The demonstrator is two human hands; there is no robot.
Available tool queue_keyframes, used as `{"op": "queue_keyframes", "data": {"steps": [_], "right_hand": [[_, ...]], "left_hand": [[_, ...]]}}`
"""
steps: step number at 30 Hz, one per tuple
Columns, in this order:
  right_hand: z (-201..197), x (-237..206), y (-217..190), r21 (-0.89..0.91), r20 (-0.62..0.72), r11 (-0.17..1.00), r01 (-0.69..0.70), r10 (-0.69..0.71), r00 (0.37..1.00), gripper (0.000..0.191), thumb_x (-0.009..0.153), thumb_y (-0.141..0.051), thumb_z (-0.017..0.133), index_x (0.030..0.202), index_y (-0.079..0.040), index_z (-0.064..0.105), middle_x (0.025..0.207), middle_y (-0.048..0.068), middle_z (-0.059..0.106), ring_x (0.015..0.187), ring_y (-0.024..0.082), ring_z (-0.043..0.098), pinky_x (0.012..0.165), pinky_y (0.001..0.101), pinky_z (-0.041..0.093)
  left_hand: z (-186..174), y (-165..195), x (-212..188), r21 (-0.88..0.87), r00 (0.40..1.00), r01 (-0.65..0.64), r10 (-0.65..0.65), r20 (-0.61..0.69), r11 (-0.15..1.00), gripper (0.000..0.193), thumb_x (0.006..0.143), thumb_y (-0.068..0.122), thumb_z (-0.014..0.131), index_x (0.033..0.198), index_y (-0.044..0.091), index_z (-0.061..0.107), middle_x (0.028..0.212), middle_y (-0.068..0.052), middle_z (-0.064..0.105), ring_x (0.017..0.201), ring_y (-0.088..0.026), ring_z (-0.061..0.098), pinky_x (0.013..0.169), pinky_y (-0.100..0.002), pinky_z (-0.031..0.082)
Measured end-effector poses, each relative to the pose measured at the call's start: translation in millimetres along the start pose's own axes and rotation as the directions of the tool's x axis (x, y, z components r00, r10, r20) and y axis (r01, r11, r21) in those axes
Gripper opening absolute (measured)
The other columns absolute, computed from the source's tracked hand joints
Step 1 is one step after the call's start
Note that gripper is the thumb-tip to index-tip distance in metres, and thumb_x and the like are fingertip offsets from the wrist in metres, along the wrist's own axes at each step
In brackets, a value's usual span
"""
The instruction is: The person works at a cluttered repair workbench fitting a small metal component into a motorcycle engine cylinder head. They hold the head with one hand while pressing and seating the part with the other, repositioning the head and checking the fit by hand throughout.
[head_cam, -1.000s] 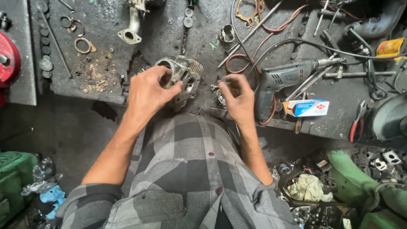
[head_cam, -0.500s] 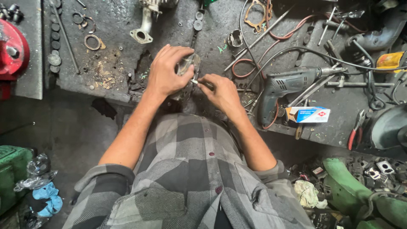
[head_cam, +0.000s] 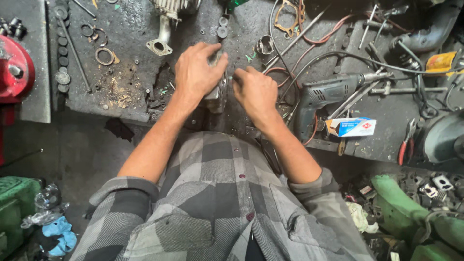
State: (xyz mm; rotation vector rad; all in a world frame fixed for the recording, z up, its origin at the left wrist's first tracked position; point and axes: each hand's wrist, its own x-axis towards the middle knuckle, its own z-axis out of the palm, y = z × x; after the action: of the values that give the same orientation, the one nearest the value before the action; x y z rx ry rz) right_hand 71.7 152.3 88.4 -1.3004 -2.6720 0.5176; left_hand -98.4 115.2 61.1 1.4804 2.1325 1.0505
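A grey finned metal engine part (head_cam: 216,92) stands on the dark, greasy workbench (head_cam: 125,104) right in front of me. My left hand (head_cam: 195,72) lies over its top and grips it, hiding most of it. My right hand (head_cam: 256,92) is pressed against the part's right side with the fingers curled; whether it holds a small tool or piece I cannot tell.
A grey electric drill (head_cam: 333,94) lies right of my hands, a small white-and-blue box (head_cam: 350,126) beside it. Cables, rods, a gasket (head_cam: 285,14), washers, rings (head_cam: 104,55) and a metal manifold (head_cam: 164,34) litter the bench. A red machine part (head_cam: 14,70) is at the left, red-handled pliers (head_cam: 405,145) at the right.
My right hand has come in from beside the part to press against it. My left hand has stayed on the part, which now sits higher in view as the camera shifted.
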Motion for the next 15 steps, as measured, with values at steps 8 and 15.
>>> {"op": "queue_keyframes", "data": {"steps": [8,15], "right_hand": [[-9,34,23,0.145,0.222,0.989,0.034,-0.066,0.973,0.015,0.076,-0.020,0.076,0.089,-0.014,0.078,0.080,0.016,0.072,0.071,0.039,0.070,0.065,0.0501,0.056],[7,10,5,-0.245,-0.058,0.937,0.248,-0.270,0.961,0.010,0.079,-0.016,0.074,0.088,-0.013,0.076,0.089,0.012,0.068,0.073,0.030,0.069,0.066,0.0441,0.054]], "left_hand": [[5,2,6,0.042,1.000,-0.010,0.010,0.013,0.999,0.030,0.088,0.035,0.071,0.097,0.009,0.082,0.098,-0.012,0.075,0.095,-0.035,0.069,0.085,-0.046,0.054],[3,-2,12,0.070,0.998,0.059,-0.062,0.034,0.996,0.030,0.089,0.036,0.069,0.097,0.011,0.083,0.100,-0.013,0.076,0.094,-0.036,0.070,0.084,-0.048,0.054]]}}
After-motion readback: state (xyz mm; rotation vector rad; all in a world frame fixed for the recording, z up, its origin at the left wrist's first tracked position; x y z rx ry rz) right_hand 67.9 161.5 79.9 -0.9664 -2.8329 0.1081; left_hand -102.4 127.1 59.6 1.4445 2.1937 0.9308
